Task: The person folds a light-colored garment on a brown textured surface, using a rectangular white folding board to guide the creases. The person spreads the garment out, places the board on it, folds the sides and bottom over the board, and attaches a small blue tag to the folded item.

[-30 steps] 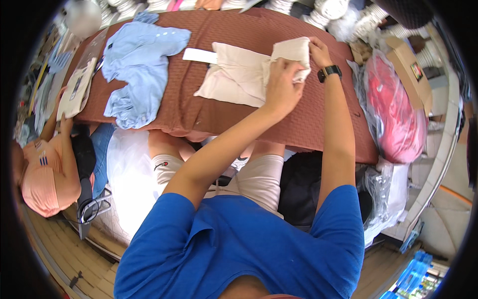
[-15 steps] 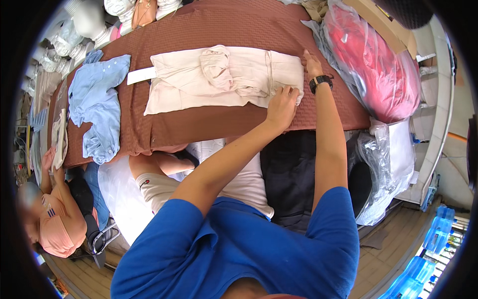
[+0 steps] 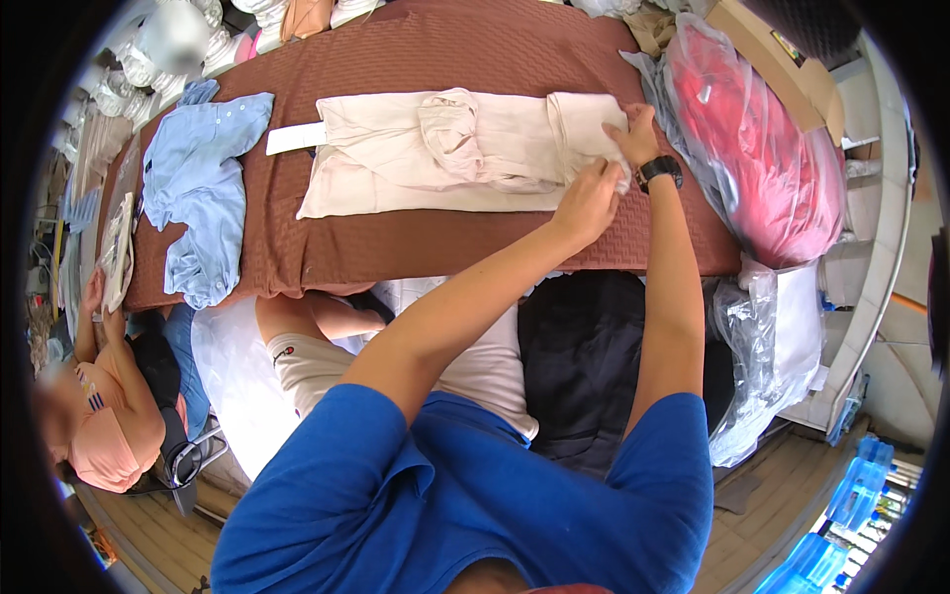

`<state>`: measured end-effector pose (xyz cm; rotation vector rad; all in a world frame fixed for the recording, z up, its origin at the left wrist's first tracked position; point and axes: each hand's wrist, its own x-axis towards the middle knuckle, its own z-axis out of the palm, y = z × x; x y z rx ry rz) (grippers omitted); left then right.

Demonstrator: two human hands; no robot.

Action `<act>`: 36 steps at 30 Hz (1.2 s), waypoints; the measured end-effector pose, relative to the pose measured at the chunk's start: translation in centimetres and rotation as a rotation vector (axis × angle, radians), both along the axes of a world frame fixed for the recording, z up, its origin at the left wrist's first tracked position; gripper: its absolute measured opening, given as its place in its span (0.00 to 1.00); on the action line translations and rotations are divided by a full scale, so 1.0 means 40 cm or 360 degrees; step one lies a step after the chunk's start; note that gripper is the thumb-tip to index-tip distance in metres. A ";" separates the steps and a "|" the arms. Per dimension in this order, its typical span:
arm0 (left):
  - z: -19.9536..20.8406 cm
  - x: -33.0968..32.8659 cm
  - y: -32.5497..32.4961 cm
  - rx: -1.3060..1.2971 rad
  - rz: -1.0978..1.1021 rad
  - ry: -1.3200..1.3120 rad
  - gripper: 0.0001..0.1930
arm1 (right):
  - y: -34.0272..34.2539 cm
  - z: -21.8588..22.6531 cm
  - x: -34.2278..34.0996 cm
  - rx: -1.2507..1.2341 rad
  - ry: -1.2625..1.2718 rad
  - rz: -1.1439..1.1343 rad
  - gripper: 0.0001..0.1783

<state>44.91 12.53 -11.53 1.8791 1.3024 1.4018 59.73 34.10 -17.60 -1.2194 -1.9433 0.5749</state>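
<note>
A cream shirt [image 3: 386, 168] lies folded into a long strip across the brown-covered table, its right end turned over and a sleeve bunched on top. A white card strip [image 3: 295, 139] sticks out from its left end. My left hand [image 3: 590, 205] is closed on the near right corner of the shirt, fingertips pinching the fabric. Just beyond it, my right hand [image 3: 638, 139], with a black watch on the wrist, grips the right end of the shirt with bent fingers; its fingertips are partly hidden. The two hands are close together.
A light blue shirt [image 3: 203, 178] lies on the left of the brown tablecloth [image 3: 416, 247]. Red goods in clear plastic [image 3: 752, 148] and a cardboard box [image 3: 782, 64] stand at the right. Another person [image 3: 119, 426] handles a packaged garment [image 3: 118, 252] at far left.
My right hand has come from lying stretched out beside the shirt to gripping its end. My left hand stays on the near corner. The view has shifted slightly.
</note>
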 end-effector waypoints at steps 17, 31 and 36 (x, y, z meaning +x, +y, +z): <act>-0.011 -0.446 0.032 0.0174 0.0361 0.0507 0.14 | -0.197 0.022 -0.098 -0.0162 -0.0250 -0.0186 0.34; -0.152 -0.383 0.069 -0.0084 0.0370 0.1445 0.31 | -0.236 0.037 -0.126 -0.0131 -0.0561 -0.0467 0.25; -0.124 -0.352 0.085 0.0166 0.0295 0.1382 0.29 | -0.273 0.122 -0.157 0.0025 -0.0563 -0.0354 0.19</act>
